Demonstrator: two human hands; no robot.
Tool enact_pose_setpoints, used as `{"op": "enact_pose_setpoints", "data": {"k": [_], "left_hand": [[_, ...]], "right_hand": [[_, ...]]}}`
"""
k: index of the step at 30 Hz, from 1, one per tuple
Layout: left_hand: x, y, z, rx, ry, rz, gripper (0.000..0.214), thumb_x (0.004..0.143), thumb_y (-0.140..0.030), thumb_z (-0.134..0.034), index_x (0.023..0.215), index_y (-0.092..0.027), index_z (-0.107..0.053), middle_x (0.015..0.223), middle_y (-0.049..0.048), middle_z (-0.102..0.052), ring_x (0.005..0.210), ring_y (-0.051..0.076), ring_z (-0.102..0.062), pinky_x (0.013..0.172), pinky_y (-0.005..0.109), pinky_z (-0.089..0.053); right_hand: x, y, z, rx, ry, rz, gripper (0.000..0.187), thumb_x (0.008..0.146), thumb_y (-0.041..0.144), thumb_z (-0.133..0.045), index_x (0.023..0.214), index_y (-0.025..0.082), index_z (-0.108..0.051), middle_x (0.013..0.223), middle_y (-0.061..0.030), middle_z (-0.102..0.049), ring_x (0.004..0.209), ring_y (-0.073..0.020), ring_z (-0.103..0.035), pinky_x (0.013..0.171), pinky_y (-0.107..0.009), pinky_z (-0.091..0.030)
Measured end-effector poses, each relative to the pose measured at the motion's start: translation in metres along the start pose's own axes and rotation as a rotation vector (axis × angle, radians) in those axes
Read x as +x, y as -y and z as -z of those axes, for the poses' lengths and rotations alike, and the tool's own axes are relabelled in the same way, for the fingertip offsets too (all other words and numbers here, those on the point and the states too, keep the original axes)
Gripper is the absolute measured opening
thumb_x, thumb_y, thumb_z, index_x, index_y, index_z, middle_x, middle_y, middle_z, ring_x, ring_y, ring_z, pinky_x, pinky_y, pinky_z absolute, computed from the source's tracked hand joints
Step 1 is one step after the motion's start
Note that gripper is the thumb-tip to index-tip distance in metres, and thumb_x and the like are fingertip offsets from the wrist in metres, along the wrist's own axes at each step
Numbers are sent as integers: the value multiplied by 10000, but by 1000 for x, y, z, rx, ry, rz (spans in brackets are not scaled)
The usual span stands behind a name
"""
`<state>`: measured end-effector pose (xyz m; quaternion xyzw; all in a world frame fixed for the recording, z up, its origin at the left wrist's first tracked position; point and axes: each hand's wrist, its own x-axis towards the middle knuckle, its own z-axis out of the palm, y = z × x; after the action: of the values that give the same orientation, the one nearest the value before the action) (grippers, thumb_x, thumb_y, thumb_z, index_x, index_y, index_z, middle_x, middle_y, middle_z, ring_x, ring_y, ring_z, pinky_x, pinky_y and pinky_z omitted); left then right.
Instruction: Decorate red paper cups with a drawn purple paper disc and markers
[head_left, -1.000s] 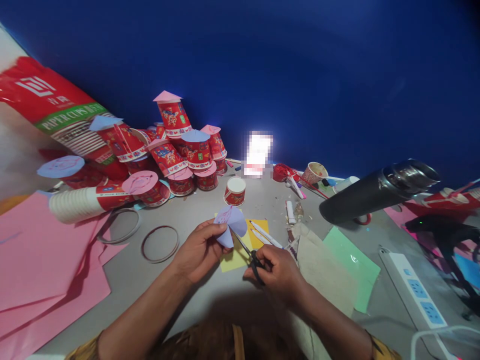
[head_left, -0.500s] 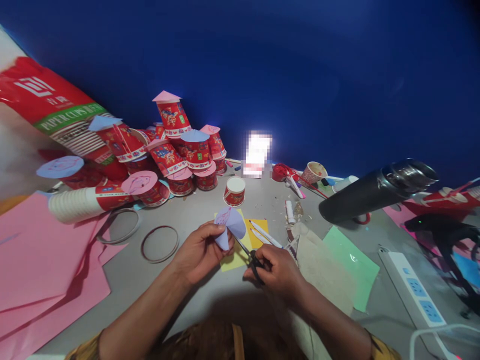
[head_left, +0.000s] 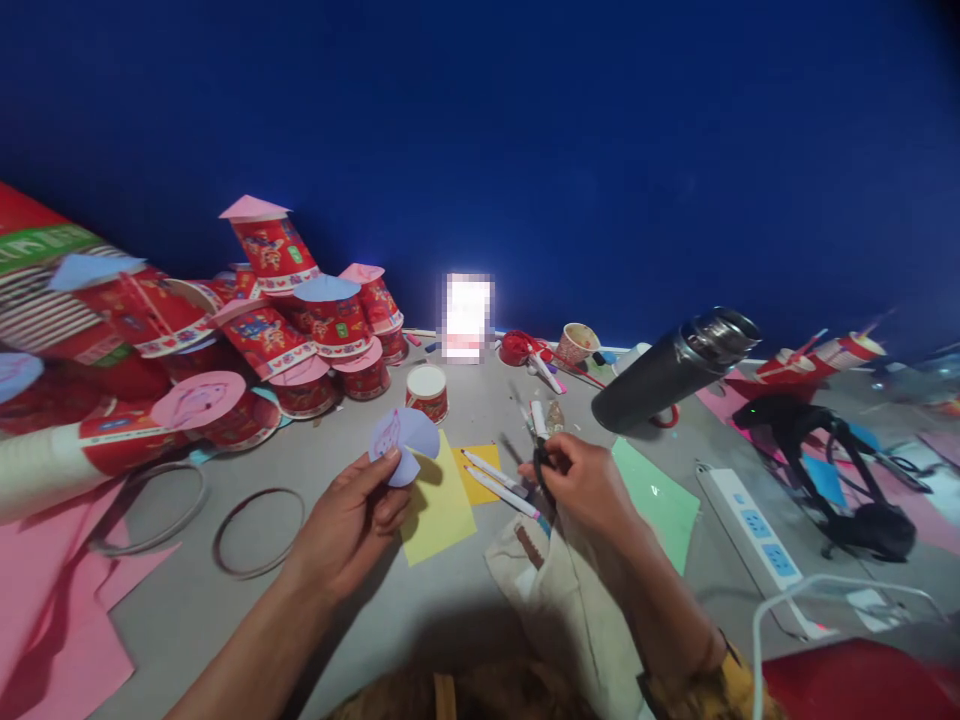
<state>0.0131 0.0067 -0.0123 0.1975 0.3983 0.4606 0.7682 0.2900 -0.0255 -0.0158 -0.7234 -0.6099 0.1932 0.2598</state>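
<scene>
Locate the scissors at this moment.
In the head view, the scissors are right of centre, gripped in the right hand, just right of the two pens and below the dark flask.

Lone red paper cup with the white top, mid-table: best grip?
Grip the red paper cup with the white top by its side wall, coming from above on the near side. It stands alone on the grey table, clear of the cup pile; its round wall likely suits a pinch across.
</scene>
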Motion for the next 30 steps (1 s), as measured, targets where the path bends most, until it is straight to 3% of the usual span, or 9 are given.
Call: {"op": "enact_pose_setpoints", "data": {"k": [4, 7, 15, 17, 19, 20, 25, 27, 30], "left_hand": [[-1, 3, -3, 111, 28, 47, 431, 608, -367, -1002, 721, -154, -643, 519, -63, -484, 469, 49, -369, 418, 142, -329], [-1, 5, -6, 169, -4, 62, 430, 559, -327, -1009, 754, -145, -671, 545, -43, -540, 487, 56, -414, 430, 146, -337], [-2, 9, -8, 281, -76, -43, 479, 485, -286, -990, 863, -123, -744, 644, -23, -628, 520, 71, -494, 464, 180, -369], [-1, 12, -7, 326, -65, -82, 461, 501, -281, -974, 875, -126, -753, 636, -22, -630, 524, 77, -495, 478, 190, -378], [2, 14, -6, 378, -41, -128, 394, 538, -283, -946, 847, -132, -752, 610, -23, -619, 516, 83, -482, 481, 203, -372], [2, 15, -7, 406, -21, -144, 358, 554, -285, -931, 824, -135, -750, 592, -25, -610, 510, 85, -472, 480, 210, -368], [2, 11, -15, 516, 78, -129, 371, 542, -272, -919, 850, -130, -768, 583, -13, -635, 488, 101, -489, 482, 235, -391], [0, 9, -20, 516, 89, -121, 427, 525, -262, -935, 896, -129, -770, 584, -13, -652, 480, 102, -504, 482, 233, -403], [-1, 11, -24, 460, 95, -98, 439, 509, -260, -960, 872, -136, -748, 595, -5, -676, 486, 104, -536, 483, 224, -427]], "right_hand": [[15, -28, 28, -292, -99, -158, 274, 865, 450, -770, 777, 205, -684, 720, -40, -694, 631, -170, -568, 596, -282, -292], [22, -45, 31, -396, -18, -210, 290, 889, 425, -765, 736, 200, -665, 736, -66, -702, 648, -177, -566, 595, -296, -262], [27, -72, 41, -73, 351, -300, 75, 871, 263, -683, 898, 193, -678, 560, 20, -664, 491, -152, -564, 547, -258, -342], [25, -66, 43, -60, 255, -217, 113, 849, 300, -694, 889, 195, -706, 617, 8, -693, 531, -156, -586, 569, -261, -367], [21, -50, 37, -37, 4, -101, 171, 867, 348, -655, 817, 198, -719, 719, -25, -716, 641, -169, -617, 617, -272, -391], [19, -39, 31, 53, -44, -54, 222, 892, 387, -629, 811, 199, -715, 737, -28, -713, 675, -173, -623, 639, -275, -410], [12, 19, -7, 622, 346, 96, 389, 828, 530, -745, 1021, 192, -739, 901, -41, -743, 704, -156, -617, 635, -273, -462], [12, 31, -16, 745, 400, 118, 399, 805, 540, -778, 989, 189, -732, 908, -39, -743, 736, -153, -629, 659, -271, -484], [9, 33, -26, 811, 402, 74, 365, 770, 529, -817, 833, 191, -694, 699, 9, -673, 604, -125, -573, 551, -242, -436]]}}
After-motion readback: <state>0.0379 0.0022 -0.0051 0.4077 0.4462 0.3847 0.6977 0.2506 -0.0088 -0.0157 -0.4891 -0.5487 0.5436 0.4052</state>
